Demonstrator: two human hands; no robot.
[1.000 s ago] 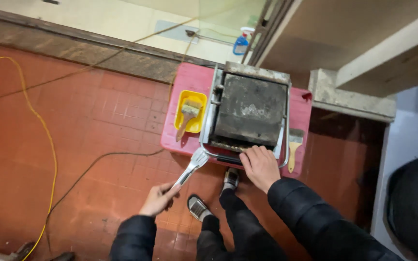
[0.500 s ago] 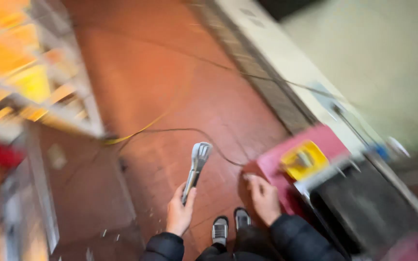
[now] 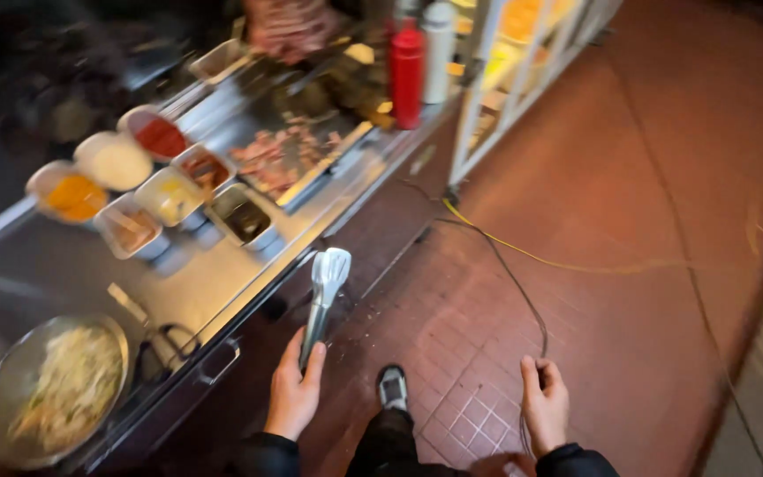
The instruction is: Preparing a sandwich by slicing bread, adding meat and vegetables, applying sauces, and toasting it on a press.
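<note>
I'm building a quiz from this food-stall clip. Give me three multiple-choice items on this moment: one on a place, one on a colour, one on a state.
1. Where is the big pan of food?
A. at the near left end of the counter
B. on the floor
C. beside the red bottle

2. What colour is the nearer squeeze bottle at the counter's far end?
A. green
B. red
C. blue

3. What is the right hand doing?
A. gripping tongs
B. holding a cable
C. open, holding nothing

Answers:
1 A: the pan sits at the counter's near left end.
2 B: the bottle is red.
3 C: the right hand is open; the left hand holds the tongs.
</note>
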